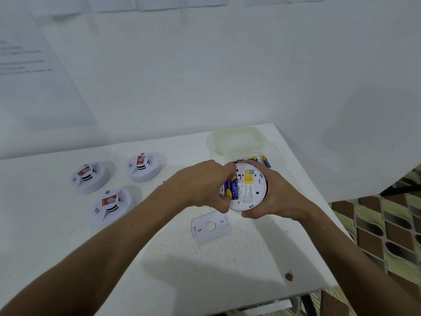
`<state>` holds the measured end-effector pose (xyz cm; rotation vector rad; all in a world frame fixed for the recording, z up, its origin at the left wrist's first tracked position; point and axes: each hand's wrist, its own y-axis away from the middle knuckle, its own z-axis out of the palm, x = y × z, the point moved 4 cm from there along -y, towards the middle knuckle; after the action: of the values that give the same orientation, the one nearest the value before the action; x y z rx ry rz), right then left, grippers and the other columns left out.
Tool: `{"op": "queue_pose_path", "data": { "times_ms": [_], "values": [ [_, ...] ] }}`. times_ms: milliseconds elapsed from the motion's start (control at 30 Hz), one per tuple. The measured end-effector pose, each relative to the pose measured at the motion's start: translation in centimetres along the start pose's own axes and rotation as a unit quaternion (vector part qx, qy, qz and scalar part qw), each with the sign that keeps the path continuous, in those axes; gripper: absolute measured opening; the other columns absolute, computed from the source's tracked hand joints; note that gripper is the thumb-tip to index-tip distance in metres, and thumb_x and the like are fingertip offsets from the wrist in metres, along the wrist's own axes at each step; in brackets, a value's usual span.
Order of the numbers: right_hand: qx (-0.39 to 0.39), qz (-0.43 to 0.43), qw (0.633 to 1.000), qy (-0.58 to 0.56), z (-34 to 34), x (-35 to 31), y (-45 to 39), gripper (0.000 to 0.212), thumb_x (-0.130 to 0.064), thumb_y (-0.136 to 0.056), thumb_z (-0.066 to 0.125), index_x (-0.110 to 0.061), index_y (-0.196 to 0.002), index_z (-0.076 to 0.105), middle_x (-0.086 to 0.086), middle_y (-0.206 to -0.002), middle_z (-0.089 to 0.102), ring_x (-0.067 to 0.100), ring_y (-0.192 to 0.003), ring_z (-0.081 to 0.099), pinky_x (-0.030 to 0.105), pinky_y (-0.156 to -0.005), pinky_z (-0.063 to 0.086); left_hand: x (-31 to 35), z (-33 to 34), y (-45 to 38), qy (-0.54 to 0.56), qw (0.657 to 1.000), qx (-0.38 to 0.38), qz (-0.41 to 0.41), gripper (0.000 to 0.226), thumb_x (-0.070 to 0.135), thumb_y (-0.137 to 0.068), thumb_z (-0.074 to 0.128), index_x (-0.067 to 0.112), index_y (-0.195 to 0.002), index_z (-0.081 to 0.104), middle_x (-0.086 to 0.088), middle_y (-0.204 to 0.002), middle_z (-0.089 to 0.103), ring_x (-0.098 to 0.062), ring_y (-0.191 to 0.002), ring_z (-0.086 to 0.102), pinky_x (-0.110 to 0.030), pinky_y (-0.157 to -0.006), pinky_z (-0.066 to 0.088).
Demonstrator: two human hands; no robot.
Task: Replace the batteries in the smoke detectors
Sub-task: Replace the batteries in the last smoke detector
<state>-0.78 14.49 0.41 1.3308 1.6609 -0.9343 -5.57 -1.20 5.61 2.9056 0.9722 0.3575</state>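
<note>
A round white smoke detector (250, 190) is held back side up above the white table (159, 258), its yellow label showing. My right hand (275, 197) grips its right rim from below. My left hand (205, 185) has fingers and thumb curled at the battery bay on the left side, pinching the blue and yellow batteries (232, 187) that sit there. A white mounting plate (210, 226) lies flat on the table just below the hands.
Three more white smoke detectors (88, 176) (143, 166) (111, 205) sit on the table's left. Behind my hands a clear plastic container (234, 140) holds loose batteries (265, 160). The table edge runs on the right, above patterned floor tiles (391, 226). A brown speck (288, 275) lies near the front edge.
</note>
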Motion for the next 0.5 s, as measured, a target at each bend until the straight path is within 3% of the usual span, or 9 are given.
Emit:
{"op": "queue_pose_path", "data": {
  "times_ms": [200, 333, 400, 500],
  "values": [
    [0.03, -0.005, 0.999, -0.025, -1.2, -0.2, -0.2, 0.092, -0.01, -0.048, 0.088, -0.021, -0.131, 0.052, -0.01, -0.114, 0.063, 0.011, -0.106, 0.063, 0.019, -0.082, 0.053, 0.1, 0.0, -0.1, -0.045, 0.995, 0.084, 0.042, 0.047, 0.031, -0.091, 0.049, 0.02, -0.136, 0.04, -0.005, -0.093, 0.065, -0.023, -0.074, 0.058, -0.033, -0.063, 0.05],
    [0.053, -0.004, 0.998, -0.04, -2.1, 0.1, -0.2, 0.088, -0.006, -0.05, 0.088, -0.028, -0.127, 0.053, -0.008, -0.114, 0.064, 0.014, -0.105, 0.063, 0.023, -0.08, 0.055, -0.1, 0.4, -0.4, -0.095, 0.984, 0.139, 0.067, 0.045, 0.044, -0.095, 0.034, 0.032, -0.135, 0.05, 0.0, -0.094, 0.064, -0.018, -0.072, 0.057, -0.027, -0.058, 0.039],
    [0.06, -0.002, 0.997, -0.048, -2.8, 0.4, -0.1, 0.086, -0.004, -0.051, 0.087, -0.029, -0.126, 0.054, -0.009, -0.113, 0.065, 0.014, -0.105, 0.064, 0.026, -0.08, 0.056, 0.0, 0.3, -0.7, -0.06, 0.984, 0.159, 0.055, 0.052, 0.054, -0.09, 0.029, 0.035, -0.131, 0.055, 0.002, -0.091, 0.062, -0.016, -0.07, 0.056, -0.026, -0.057, 0.039],
    [0.065, -0.003, 0.997, -0.052, -4.1, 0.6, 0.1, 0.087, -0.006, -0.051, 0.088, -0.025, -0.129, 0.053, -0.01, -0.115, 0.064, 0.014, -0.107, 0.063, 0.029, -0.082, 0.057, 0.2, 0.2, -1.9, 0.046, 0.988, 0.142, 0.042, 0.047, 0.055, -0.091, 0.051, 0.03, -0.129, 0.059, 0.0, -0.091, 0.058, -0.009, -0.067, 0.051, -0.022, -0.062, 0.04]
  ]
}}
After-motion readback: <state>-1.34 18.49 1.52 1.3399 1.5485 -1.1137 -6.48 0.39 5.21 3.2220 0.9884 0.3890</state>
